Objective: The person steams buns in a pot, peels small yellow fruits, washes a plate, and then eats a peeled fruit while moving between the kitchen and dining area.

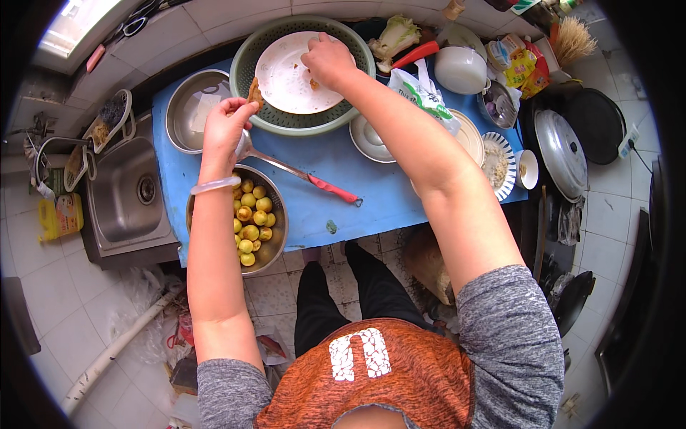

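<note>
My left hand (pixel 228 126) pinches a flat brown piece of food (pixel 254 95) between thumb and fingers, at the left edge of a white plate (pixel 284 59). The plate rests in a green plastic colander (pixel 244 48). Over the plate's right part is my right hand (pixel 329 61), its fingers bent down; what they hold, if anything, is hidden. Small brown bits (pixel 314 84) lie on the plate by that hand. Below my left hand, partly covered by the forearm, a steel bowl (pixel 276 220) contains several round yellow-green fruits (pixel 249 231).
A ladle with a red handle (pixel 332 190) lies on the blue tabletop (pixel 305 220). A steel basin (pixel 179 118) stands left of the colander, and a sink (pixel 128 198) beyond it. To the right are a plastic bag (pixel 423 94), a white pot (pixel 461 69) and a striped-rim plate (pixel 506 187).
</note>
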`<control>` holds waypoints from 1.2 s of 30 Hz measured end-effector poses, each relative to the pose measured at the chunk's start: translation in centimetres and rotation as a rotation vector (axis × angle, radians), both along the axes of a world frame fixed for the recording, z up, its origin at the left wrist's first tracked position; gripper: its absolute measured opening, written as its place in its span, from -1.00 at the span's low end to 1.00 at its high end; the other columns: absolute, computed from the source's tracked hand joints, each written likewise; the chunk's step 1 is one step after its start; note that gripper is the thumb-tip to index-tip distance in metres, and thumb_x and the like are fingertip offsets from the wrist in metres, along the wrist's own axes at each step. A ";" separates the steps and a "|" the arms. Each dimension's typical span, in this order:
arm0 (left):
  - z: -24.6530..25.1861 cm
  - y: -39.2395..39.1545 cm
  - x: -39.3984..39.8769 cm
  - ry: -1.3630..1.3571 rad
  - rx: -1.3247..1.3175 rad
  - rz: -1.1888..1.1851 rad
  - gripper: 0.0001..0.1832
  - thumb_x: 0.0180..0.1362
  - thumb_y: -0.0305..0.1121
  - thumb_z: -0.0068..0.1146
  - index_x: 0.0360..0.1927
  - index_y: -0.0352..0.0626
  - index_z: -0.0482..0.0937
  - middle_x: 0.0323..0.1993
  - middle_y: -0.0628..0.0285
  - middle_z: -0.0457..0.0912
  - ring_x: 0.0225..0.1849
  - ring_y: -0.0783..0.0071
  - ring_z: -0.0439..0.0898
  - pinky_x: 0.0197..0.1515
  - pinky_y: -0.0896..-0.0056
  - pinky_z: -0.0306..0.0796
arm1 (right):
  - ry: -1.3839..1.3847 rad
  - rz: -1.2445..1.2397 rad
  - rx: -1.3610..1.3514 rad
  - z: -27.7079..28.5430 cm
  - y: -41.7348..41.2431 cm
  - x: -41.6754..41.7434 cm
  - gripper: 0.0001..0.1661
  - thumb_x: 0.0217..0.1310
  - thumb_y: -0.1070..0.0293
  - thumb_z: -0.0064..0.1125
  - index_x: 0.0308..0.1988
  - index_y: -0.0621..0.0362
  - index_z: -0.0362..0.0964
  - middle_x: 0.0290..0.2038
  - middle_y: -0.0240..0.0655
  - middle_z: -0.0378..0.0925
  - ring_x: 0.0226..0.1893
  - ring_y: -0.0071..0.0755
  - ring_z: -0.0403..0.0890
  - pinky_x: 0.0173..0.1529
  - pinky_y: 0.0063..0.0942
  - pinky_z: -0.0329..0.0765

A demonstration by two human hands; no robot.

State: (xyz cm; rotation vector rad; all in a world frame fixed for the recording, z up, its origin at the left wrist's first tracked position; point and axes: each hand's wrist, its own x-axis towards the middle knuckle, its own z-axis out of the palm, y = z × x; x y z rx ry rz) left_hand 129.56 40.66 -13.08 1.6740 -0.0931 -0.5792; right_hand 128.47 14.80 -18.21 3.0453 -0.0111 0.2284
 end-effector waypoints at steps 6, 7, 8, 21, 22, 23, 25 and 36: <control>1.1 2.6 -2.2 0.132 -0.073 0.044 -0.75 0.07 -0.39 0.35 -0.21 -0.20 0.56 -0.40 0.35 0.59 -0.49 0.68 0.44 -0.38 0.67 0.35 | 0.069 -0.194 0.277 1.7 0.3 -0.6 -0.83 -0.04 0.33 0.24 -0.35 -0.09 0.69 -0.10 -0.35 0.59 0.02 -0.06 0.48 -0.08 -0.24 0.59; 1.1 3.0 -2.4 0.132 -0.087 0.044 -0.75 0.07 -0.39 0.35 -0.21 -0.20 0.56 -0.40 0.35 0.59 -0.49 0.67 0.44 -0.38 0.67 0.35 | 0.122 -0.173 0.296 2.0 0.4 -1.0 -0.83 -0.05 0.34 0.24 -0.36 -0.10 0.68 -0.12 -0.36 0.60 0.01 -0.05 0.49 -0.08 -0.23 0.59; 1.0 3.4 -2.6 0.137 -0.093 0.049 -0.76 0.07 -0.39 0.35 -0.21 -0.20 0.56 -0.40 0.35 0.58 -0.49 0.67 0.44 -0.38 0.67 0.35 | 0.168 -0.149 0.317 2.2 0.5 -1.5 -0.83 -0.05 0.34 0.23 -0.36 -0.12 0.68 -0.14 -0.36 0.61 0.00 -0.04 0.50 -0.08 -0.22 0.59; -0.1 4.8 -4.1 0.316 -0.220 0.039 -0.78 0.11 -0.30 0.32 -0.21 -0.04 0.55 -0.35 0.41 0.65 -0.47 0.73 0.45 -0.46 0.71 0.22 | 0.119 -0.074 0.003 0.8 4.2 -2.3 -0.80 0.02 0.41 0.15 -0.29 0.03 0.64 -0.26 -0.26 0.67 -0.06 -0.14 0.59 -0.16 -0.19 0.59; 0.0 4.8 -4.2 0.321 -0.238 0.033 -0.78 0.10 -0.31 0.34 -0.22 -0.02 0.54 -0.35 0.42 0.65 -0.48 0.73 0.46 -0.46 0.72 0.22 | 0.146 -0.095 0.016 1.1 4.2 -2.3 -0.81 0.02 0.41 0.14 -0.30 0.03 0.64 -0.26 -0.25 0.67 -0.06 -0.13 0.60 -0.16 -0.19 0.59; 0.1 4.9 -4.4 0.331 -0.241 0.037 -0.78 0.10 -0.31 0.34 -0.22 -0.02 0.54 -0.35 0.42 0.65 -0.48 0.73 0.46 -0.46 0.72 0.22 | 0.203 -0.130 0.028 1.5 4.2 -2.4 -0.82 0.03 0.41 0.14 -0.31 0.04 0.63 -0.26 -0.25 0.67 -0.07 -0.12 0.60 -0.17 -0.19 0.59; 0.4 4.9 -4.6 0.346 -0.253 0.043 -0.79 0.10 -0.33 0.34 -0.23 -0.01 0.54 -0.35 0.42 0.65 -0.48 0.73 0.46 -0.47 0.73 0.22 | 0.175 -0.180 0.214 2.7 4.3 -2.6 -0.82 -0.02 0.45 0.16 -0.32 0.06 0.62 -0.28 -0.22 0.67 -0.14 -0.10 0.63 -0.15 -0.22 0.60; 4.2 4.5 -10.4 -0.351 0.051 -0.185 -0.76 0.05 -0.43 0.34 -0.24 -0.27 0.57 -0.34 0.32 0.61 -0.31 0.60 0.51 -0.17 0.55 0.40 | 0.324 -0.163 2.060 9.8 12.2 -16.9 -0.54 0.08 0.43 0.31 0.03 0.29 0.49 -0.25 -0.22 0.66 -0.27 -0.47 0.66 -0.09 -0.49 0.56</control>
